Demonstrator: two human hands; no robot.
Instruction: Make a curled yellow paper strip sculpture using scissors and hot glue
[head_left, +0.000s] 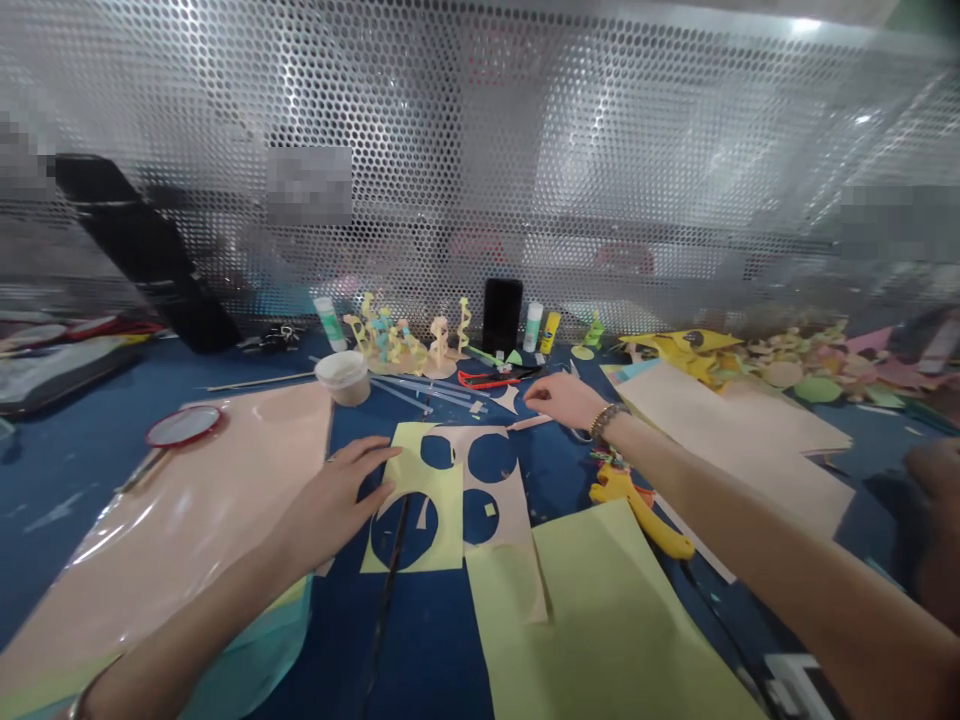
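Note:
My left hand [341, 498] has its fingers apart, with the fingertips at the left edge of a yellow sheet with round holes [450, 540]. A pink sheet with round holes [510, 498] lies beside it, to the right. My right hand [566, 400] is beyond these sheets, thumb and fingers pressed together near a small pale paper scrap [508, 399]; what they hold, if anything, is too small to name. Just left of that hand are red-handled scissors [487, 379]. Below my right forearm lies a yellow glue gun [645, 515].
A white tub [343, 377], paper figures [386, 340], a black phone [502, 315] and glue sticks [533, 327] stand at the back. Large sheets lie left, front and right [720, 430]. Another person's hand [934, 480] is at the right edge.

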